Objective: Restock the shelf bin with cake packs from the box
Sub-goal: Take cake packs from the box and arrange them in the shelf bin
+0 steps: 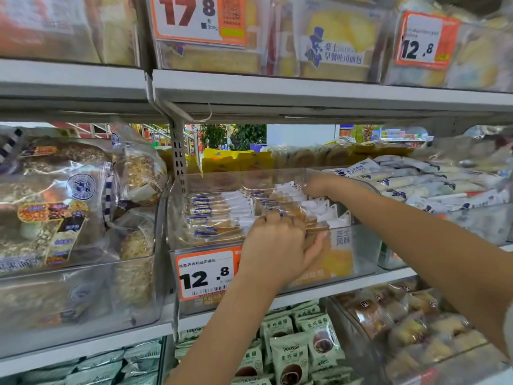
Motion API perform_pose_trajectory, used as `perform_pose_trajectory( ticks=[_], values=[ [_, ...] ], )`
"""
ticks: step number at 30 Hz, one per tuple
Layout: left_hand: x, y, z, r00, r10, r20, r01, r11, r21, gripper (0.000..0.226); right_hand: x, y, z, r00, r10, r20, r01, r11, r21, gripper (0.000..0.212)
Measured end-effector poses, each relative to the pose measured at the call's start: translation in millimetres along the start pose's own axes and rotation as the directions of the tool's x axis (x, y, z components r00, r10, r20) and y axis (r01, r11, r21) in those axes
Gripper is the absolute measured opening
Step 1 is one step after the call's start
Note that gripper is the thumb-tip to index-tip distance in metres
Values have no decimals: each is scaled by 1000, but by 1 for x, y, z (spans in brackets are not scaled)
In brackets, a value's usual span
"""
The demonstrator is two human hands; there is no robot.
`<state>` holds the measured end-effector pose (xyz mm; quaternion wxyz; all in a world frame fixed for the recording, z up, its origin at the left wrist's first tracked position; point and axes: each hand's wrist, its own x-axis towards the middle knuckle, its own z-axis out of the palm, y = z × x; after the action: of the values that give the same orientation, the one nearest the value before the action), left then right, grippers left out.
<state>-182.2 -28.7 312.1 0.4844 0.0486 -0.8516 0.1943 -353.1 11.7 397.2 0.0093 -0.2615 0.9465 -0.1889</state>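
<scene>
Cake packs (222, 215): clear wrappers with blue labels and white ends, stacked in rows inside the shelf bin (358, 245), a clear plastic bin at the front edge of the middle shelf (347, 290). The rows fill the bin's left and centre; the right end shows white pack ends only.

Left hand (274, 245): at the bin's front wall, fingers (273, 218) curled over the rim, gripping a cake pack at the front of the stack; thumb lies against the front wall's outer face.

Right hand (316, 187): reached in over the right rear of the bin, fingers bent down onto the packs at the back row; whether they grasp one or merely press cannot be told. The forearm crosses over the bin's right corner and hides part of it.

Price tag (206, 273): orange-bordered, reads 12.8, fixed on the bin's front left, partly covered by the left wrist.

Adjoining, same shelf: bagged seeded loaves (63, 207) to the left; white-and-blue packs (422, 184) to the right.

Upper shelf (305, 91): sliced bread bags with tags 17.8 (191, 15) and 12.8 (419, 43).

Lower shelf: green pouches (291, 354) and brown buns (394, 318).
</scene>
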Motion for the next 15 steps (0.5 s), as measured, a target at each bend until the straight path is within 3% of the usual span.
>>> perform_pose_trajectory(
  ticks=[4, 7, 11, 13, 15],
  values=[
    [-2, -1, 2, 1000, 7, -1, -7, 1000, 2, 61, 4, 11, 3, 974, -16, 226, -17, 989, 145, 53],
    [-1, 0, 2, 1000, 3, -7, -3, 1000, 16, 60, 6, 19, 5, 959, 25, 282, -123, 935, 334, 62],
    [-2, -1, 1, 999, -2, 36, 2, 1000, 13, 60, -14, 16, -5, 960, -17, 280, -96, 918, 385, 70],
    [-1, -2, -3, 998, 3, 63, -2, 1000, -17, 58, -31, 16, -13, 987, -82, 136, 24, 922, 387, 66],
    [-1, -3, -8, 999, 24, 47, -23, 999, -30, 53, -58, 19, -22, 966, -173, -193, 234, 905, 355, 54]
  ],
)
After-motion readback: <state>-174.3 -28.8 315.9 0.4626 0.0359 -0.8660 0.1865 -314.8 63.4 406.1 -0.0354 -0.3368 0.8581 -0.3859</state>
